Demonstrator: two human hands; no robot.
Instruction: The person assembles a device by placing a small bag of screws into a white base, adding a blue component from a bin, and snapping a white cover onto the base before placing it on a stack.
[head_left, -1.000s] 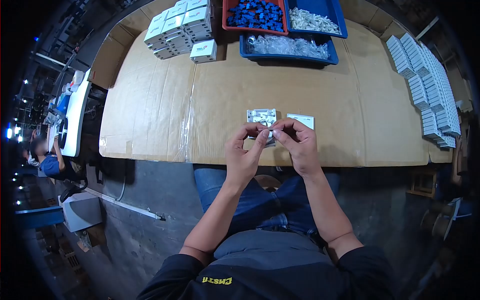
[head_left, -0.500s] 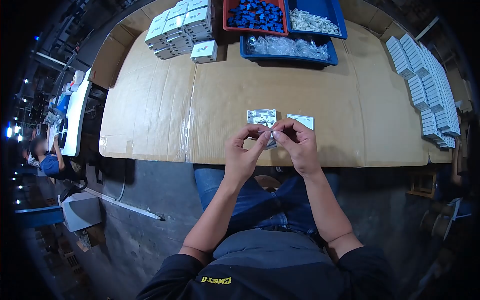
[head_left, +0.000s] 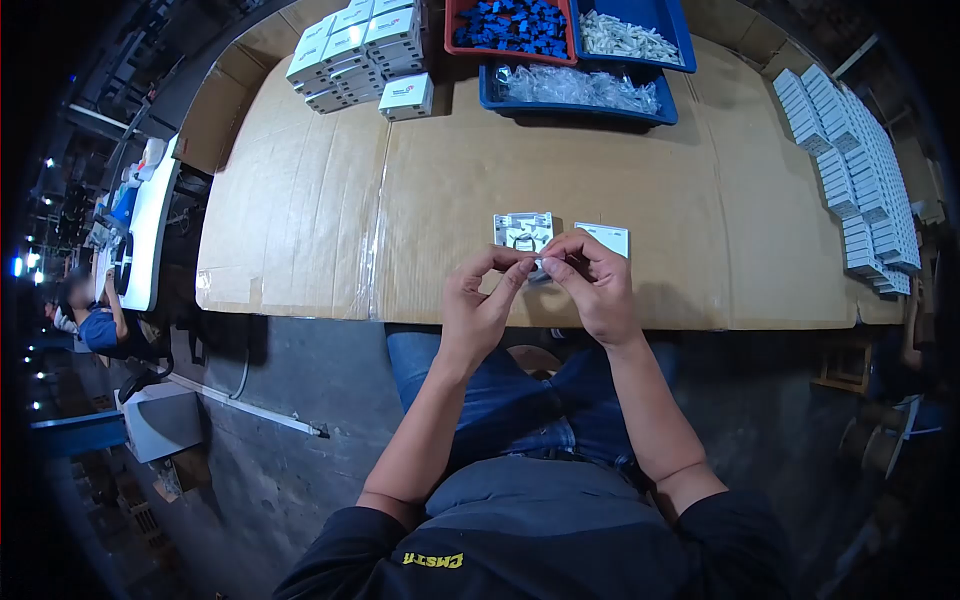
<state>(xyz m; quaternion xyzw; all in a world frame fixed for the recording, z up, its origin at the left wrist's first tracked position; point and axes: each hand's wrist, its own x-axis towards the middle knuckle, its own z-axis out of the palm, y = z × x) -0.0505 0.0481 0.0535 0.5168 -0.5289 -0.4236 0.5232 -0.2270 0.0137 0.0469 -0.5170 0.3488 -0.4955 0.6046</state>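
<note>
Just beyond the table's near edge, my two hands meet at the fingertips. My right hand (head_left: 597,292) pinches a small white part (head_left: 540,263) between thumb and index finger. My left hand (head_left: 478,305) is closed in a pinch right beside that part; what lies between its fingertips is too small to make out. Partly behind the fingers lies an open white casing (head_left: 523,222) with small fittings and a dark curved piece inside. To its right rests a flat white cover (head_left: 605,238), its lower part hidden by my right hand.
White boxes (head_left: 345,45) are stacked at the back left, with a single box (head_left: 406,97) in front. A red tray (head_left: 453,42) holds blue parts; blue trays (head_left: 672,122) hold white pieces and clear plastic ones. Rows of white boxes (head_left: 845,150) line the right side. A co-worker (head_left: 103,325) sits far left.
My left hand has shifted slightly left and its fingertips have turned. The small white part now shows at my right fingertips, where a thin greyish piece was visible between both hands before.
</note>
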